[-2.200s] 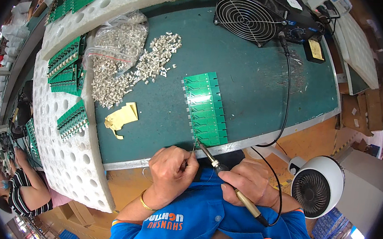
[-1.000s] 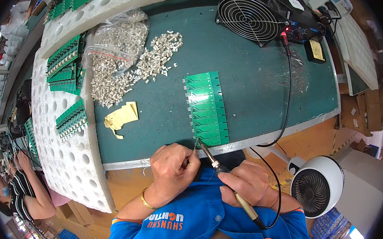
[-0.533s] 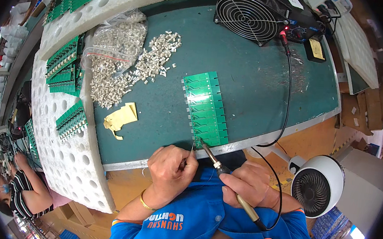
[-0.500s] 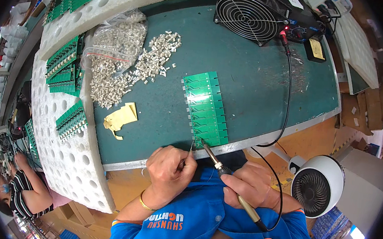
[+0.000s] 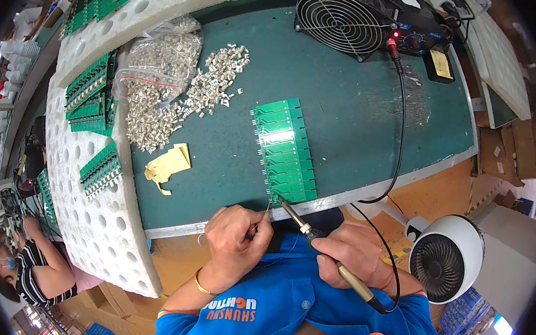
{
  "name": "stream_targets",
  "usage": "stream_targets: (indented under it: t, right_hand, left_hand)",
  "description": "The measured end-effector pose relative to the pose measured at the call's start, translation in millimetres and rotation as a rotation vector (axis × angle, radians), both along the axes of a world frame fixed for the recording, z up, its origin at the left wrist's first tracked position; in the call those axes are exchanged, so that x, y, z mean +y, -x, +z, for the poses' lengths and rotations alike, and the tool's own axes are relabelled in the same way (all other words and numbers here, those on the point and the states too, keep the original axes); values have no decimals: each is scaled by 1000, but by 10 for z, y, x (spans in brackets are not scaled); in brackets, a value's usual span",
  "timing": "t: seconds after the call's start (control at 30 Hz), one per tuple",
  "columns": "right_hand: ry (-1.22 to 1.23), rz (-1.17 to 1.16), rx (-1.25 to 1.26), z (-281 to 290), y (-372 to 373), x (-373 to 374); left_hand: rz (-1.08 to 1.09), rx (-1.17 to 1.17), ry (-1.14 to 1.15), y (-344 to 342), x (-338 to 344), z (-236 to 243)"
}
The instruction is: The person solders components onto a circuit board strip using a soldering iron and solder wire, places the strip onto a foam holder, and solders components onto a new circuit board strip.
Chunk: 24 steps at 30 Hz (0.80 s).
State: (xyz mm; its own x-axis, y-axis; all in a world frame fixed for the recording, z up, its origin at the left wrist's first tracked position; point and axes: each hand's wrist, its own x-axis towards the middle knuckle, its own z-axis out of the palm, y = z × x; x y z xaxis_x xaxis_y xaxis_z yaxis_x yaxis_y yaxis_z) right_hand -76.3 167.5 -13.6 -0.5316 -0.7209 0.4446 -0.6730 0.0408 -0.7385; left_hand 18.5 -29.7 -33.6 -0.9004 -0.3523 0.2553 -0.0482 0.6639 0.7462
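Left fingers (image 5: 263, 231) are pinching solder wire (image 5: 268, 209) and right fingers (image 5: 331, 247) a soldering iron (image 5: 306, 228), whose tip (image 5: 284, 204), if wavering, is risking bridged pins (image 5: 259, 143) on the circuit board (image 5: 286, 162).

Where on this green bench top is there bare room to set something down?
Widest: the green bench top between the board panel and black cord, this side of the black fan. Smaller: between the yellow scrap and panel.
Crowded: left, with the bag and loose parts, and the panel's near end, with left hand, right hand and soldering iron.
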Motion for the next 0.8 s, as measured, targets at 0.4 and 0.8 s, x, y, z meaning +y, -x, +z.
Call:
stream_targets:
  t: [0.4,0.8]
  right_hand:
    - [68,-75,-64,-20,-14,-3]
    - [88,-85,-86,-83,-35,-16]
  left_hand:
    - [77,-45,-71,-31,52,3]
    - [53,-34,-21,-2,62,3]
